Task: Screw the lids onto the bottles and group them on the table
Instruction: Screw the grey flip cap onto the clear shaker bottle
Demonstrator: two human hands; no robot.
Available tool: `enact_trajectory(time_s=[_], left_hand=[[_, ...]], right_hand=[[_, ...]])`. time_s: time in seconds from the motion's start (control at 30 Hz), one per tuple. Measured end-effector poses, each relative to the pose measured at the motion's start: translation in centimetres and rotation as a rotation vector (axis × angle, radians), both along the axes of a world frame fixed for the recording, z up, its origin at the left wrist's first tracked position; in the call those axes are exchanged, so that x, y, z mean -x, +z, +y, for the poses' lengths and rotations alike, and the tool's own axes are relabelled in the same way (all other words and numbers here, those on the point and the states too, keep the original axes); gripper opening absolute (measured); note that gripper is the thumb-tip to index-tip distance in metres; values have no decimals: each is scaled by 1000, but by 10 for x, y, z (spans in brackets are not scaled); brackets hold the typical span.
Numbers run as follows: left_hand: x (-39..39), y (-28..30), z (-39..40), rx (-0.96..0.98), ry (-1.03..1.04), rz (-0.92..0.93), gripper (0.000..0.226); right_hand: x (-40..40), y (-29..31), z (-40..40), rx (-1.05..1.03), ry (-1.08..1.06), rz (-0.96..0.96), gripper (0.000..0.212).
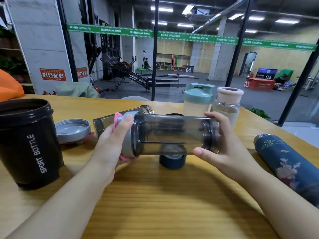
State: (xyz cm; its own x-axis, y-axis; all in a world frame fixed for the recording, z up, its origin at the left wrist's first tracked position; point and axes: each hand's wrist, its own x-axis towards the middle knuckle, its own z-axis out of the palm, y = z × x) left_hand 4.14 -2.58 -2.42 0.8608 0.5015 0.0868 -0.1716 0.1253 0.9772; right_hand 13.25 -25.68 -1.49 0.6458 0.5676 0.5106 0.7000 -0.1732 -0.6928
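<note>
Smoky clear bottle (172,134): held sideways above the desk (155,195), between both hands. Left hand (114,142): fingers curled round its grey lid (126,135). Right hand (222,140): gripping its base. Dark cap (172,160): on desk beneath. Loose grey lid (72,130): left of left hand. Green-lidded shaker (197,100): beyond, upright.

Beyond the wooden table (155,195), a glass partition with a green banner strip (196,37) fronts a gym floor holding rowing machines (138,80), far left, and numbered plyo boxes (259,83), far right.
</note>
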Motion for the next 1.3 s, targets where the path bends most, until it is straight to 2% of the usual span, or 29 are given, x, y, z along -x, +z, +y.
enact_trajectory(time_s=[0.23,0.33,0.43,0.5,0.53,0.6,0.67,0.7,0.87,0.93,1.0,1.07,1.13,1.2,1.3], left_hand=[[2,1,-2,-39,-26,-52,78],[2,3,-5,-65,-42,-104,80],[2,3,-5,-88,-44,-167,76],[2,2,-4,-117,-38,-200,74],[2,2,-3,-138,-36,-214,76],[3,2,-3,-161,-38,-230,93],[2,2,-2,-167,-42,-233,104],[2,2,-3,-166,-45,-241,106],[2,3,-5,-183,-46,-276,106],[3,3,-5,-198,-39,-275,106],[4,4,-6,-220,-31,-272,109],[4,5,-7,-243,-9,-287,102],[4,6,-8,-254,25,-298,79],[3,7,-7,-250,57,-295,68],[3,6,-5,-261,70,-296,73]], right_hand=[[2,4,-1,39,-91,-57,81],[2,5,-1,24,-137,-30,67],[4,10,1,-24,-154,97,55],[8,13,2,-48,-102,257,39],[6,14,5,-58,-76,356,29],[-9,14,16,-29,-115,520,31],[-33,7,15,-16,-188,546,31],[-49,4,16,-19,-255,532,24],[-87,2,28,26,-422,610,33],[-76,-1,16,34,-373,562,43],[-57,0,6,-10,-287,514,40],[-27,7,8,65,-220,481,36],[-3,12,10,58,-146,537,66],[3,10,8,-10,-152,337,87],[-2,9,5,82,-144,-117,85]])
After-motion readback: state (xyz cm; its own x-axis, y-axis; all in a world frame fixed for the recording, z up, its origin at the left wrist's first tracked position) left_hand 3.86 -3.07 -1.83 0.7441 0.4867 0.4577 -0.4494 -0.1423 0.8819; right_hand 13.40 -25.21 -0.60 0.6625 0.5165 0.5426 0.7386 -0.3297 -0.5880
